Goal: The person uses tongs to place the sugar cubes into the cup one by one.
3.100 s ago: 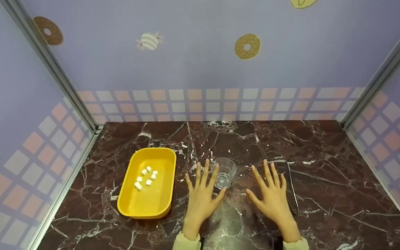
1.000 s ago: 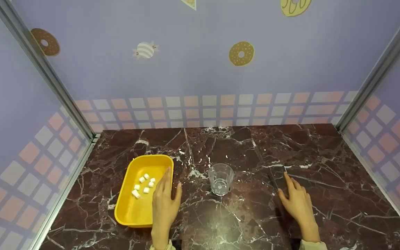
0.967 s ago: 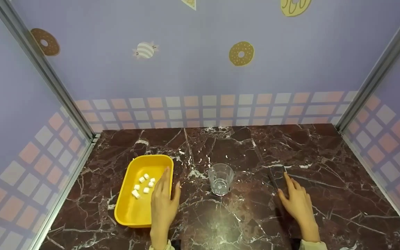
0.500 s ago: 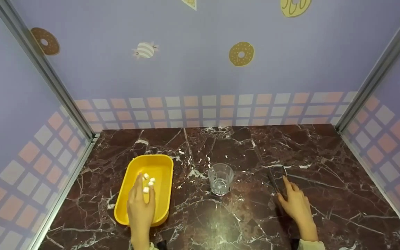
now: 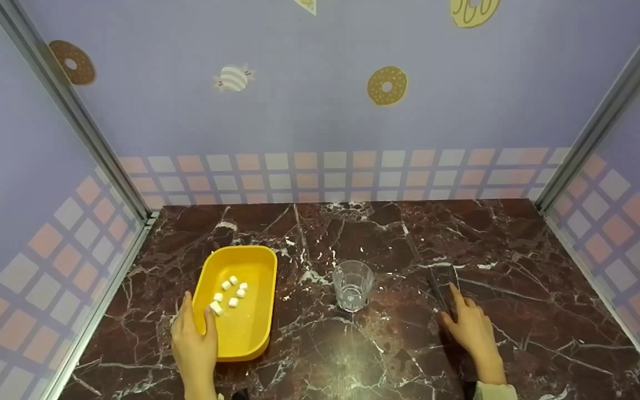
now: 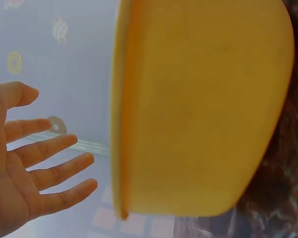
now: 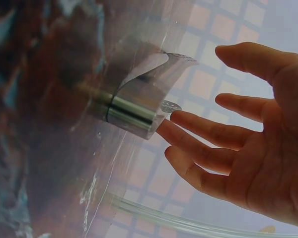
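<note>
In the head view my left hand (image 5: 195, 341) is at the left rim of a yellow plastic tub (image 5: 242, 339), its fingers spread. The left wrist view shows that hand (image 6: 44, 158) holding nothing, with a gap to the tub's side wall (image 6: 198, 109). Several small white cubes (image 5: 233, 302) lie loose in the tub. My right hand (image 5: 474, 333) hovers over what look like shiny metal tongs (image 5: 443, 286) lying on the table. In the right wrist view its fingers are loose and spread next to the metal (image 7: 134, 111); whether they touch cannot be told.
A clear drinking glass (image 5: 353, 286) stands upright between the hands. The dark red marbled table (image 5: 320, 355) is edged by lilac walls (image 5: 320, 111) at the back and both sides, with metal rails in the corners.
My left hand has moved left across the tub, from its right side over the white cubes to its left rim. The right hand has stayed almost still over the tongs.
</note>
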`<control>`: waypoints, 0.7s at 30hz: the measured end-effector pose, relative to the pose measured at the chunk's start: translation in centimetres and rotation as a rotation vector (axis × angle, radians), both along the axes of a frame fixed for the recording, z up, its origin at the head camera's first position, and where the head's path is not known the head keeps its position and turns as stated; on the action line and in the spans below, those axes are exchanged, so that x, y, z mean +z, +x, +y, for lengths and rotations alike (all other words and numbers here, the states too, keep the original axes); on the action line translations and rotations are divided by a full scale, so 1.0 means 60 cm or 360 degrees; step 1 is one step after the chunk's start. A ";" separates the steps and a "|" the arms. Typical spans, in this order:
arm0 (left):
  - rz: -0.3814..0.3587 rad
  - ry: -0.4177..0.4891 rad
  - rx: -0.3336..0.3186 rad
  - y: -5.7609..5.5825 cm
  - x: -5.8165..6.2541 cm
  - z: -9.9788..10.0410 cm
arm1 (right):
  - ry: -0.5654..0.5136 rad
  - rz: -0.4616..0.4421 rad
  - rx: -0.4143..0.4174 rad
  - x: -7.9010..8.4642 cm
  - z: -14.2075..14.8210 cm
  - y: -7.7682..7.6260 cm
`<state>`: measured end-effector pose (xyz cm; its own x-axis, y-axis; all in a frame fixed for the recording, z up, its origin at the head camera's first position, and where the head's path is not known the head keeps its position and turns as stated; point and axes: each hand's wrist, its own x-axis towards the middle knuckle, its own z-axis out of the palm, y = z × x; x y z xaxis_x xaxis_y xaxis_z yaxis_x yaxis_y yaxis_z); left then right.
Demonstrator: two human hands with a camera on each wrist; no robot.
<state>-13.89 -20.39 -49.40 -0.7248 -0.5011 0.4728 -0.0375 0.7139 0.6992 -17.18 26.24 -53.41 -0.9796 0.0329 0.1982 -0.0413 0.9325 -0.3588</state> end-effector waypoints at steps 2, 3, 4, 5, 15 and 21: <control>0.0007 -0.0017 0.0028 0.000 -0.006 -0.006 | -0.0003 0.0004 0.0001 -0.001 0.000 0.000; 0.0001 -0.0028 0.0041 0.000 -0.009 -0.008 | -0.0003 0.0003 0.0001 -0.002 0.000 0.000; -0.0013 -0.0038 0.0056 -0.001 -0.011 -0.010 | -0.0001 0.0001 0.0000 -0.003 0.001 -0.001; -0.0033 -0.0048 0.0069 -0.001 -0.014 -0.012 | 0.0003 -0.0002 -0.0003 -0.004 0.001 -0.001; -0.0253 -0.0021 0.0084 -0.002 -0.024 -0.015 | 0.0026 -0.0027 -0.0006 -0.008 0.005 0.002; -0.0289 -0.0011 0.0083 -0.001 -0.023 -0.017 | 0.0066 -0.0153 0.0011 -0.005 0.007 0.004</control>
<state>-13.97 -21.41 -50.80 -0.7717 -0.5374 0.3400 -0.1999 0.7125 0.6726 -16.96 26.69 -53.69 -0.9944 0.0201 0.1041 -0.0146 0.9464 -0.3226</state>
